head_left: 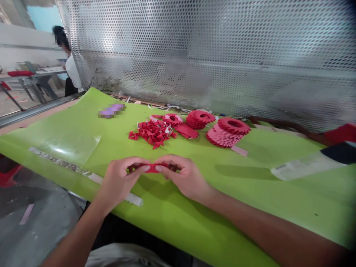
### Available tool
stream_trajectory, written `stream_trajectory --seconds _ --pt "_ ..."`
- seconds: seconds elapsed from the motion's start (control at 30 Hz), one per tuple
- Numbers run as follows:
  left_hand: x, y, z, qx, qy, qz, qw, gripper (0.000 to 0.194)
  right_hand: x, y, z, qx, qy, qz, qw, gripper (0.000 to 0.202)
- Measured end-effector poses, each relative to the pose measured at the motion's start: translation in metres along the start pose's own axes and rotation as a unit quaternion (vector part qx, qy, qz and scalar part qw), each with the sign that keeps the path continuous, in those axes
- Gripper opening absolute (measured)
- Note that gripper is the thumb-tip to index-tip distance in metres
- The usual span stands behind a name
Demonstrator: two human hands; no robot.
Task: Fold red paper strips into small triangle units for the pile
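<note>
A small folded strip of red paper [152,168] is stretched level between my two hands, above the green table cover. My left hand [120,178] pinches its left end between thumb and fingers. At the other end, my right hand [185,177] grips it the same way. Beyond my hands lies a loose heap of folded red paper pieces [154,132]. Just right of the heap rests a stack of flat red paper strips [187,130]. Ring-shaped stacks of interlocked folded paper stand behind: a small pink-and-red ring [172,119], a red ring [198,119] and a taller red-and-pink one [226,133].
The green cover [250,196] spreads over the table. A whitish bottle with a dark cap [306,165] lies at right. A clear plastic sheet [72,148] is at left; a blurred purple object [111,110] sits farther back. Perforated metal [205,55] rises behind. Another person [72,70] is far left.
</note>
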State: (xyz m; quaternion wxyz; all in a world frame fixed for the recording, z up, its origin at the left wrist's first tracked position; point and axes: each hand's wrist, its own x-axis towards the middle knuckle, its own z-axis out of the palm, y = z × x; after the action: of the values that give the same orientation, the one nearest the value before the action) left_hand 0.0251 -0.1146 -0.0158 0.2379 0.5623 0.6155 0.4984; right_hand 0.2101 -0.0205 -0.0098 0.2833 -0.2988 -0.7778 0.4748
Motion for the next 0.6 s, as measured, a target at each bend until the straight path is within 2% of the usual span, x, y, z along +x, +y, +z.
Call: stream_trajectory --seconds 0.17,0.37,0.53,0.6 --pt "0.0000 0.0001 -0.0009 -0.017 0.001 -0.016 1.000 0.014 0.0005 0.0000 -0.0004 0.019 -0.004 0.024 1.000 0.029" --pt "0.0021 0.0032 0.0012 -0.015 -0.017 -0.011 1.000 0.016 0.0011 -0.0003 -0.0012 -0.015 -0.081 0.030 0.996 0.029" --pt "-0.0008 0.0023 0.0004 -0.010 -0.065 -0.003 0.998 0.033 0.0009 0.0002 -0.0011 -0.011 -0.050 0.021 0.998 0.030" --pt "-0.0017 0.0014 0.0003 -0.011 -0.072 0.008 0.997 0.031 0.0013 0.0016 -0.0011 -0.001 -0.053 0.021 0.998 0.031"
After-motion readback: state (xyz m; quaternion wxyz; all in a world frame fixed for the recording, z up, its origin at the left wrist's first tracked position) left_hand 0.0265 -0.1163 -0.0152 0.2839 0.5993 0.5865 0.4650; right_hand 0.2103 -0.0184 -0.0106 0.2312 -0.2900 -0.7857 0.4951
